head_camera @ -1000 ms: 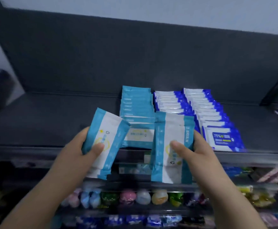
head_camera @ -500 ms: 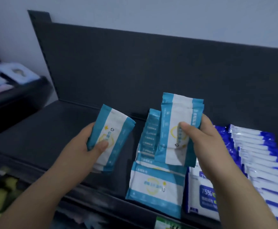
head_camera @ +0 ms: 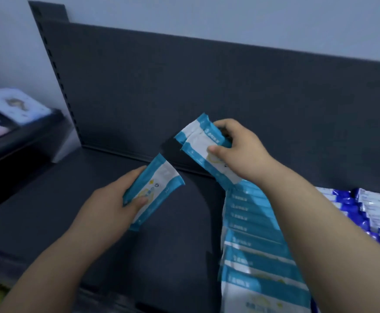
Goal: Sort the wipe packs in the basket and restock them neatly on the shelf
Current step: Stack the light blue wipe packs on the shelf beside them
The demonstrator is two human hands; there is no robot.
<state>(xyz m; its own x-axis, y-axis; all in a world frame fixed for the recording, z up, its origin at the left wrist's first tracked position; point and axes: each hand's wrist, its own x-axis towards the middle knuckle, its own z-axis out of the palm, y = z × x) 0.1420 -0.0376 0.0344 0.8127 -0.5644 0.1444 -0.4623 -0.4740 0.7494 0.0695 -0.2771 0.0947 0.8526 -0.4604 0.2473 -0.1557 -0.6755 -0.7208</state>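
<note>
Teal pack (head_camera: 159,186) in left hand (head_camera: 114,204); teal stack (head_camera: 198,141) in right hand (head_camera: 241,150)

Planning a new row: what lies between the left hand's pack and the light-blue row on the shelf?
Nothing: between the left pack and the light-blue row only bare dark shelf shows, in the head view.

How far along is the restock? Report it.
Done: a light-blue row and dark-blue rows already line the shelf. In hand: the left hand grips a light-blue pack; the right hand holds a small stack over that row's back end. Left: placing these; the basket is out of view.
</note>
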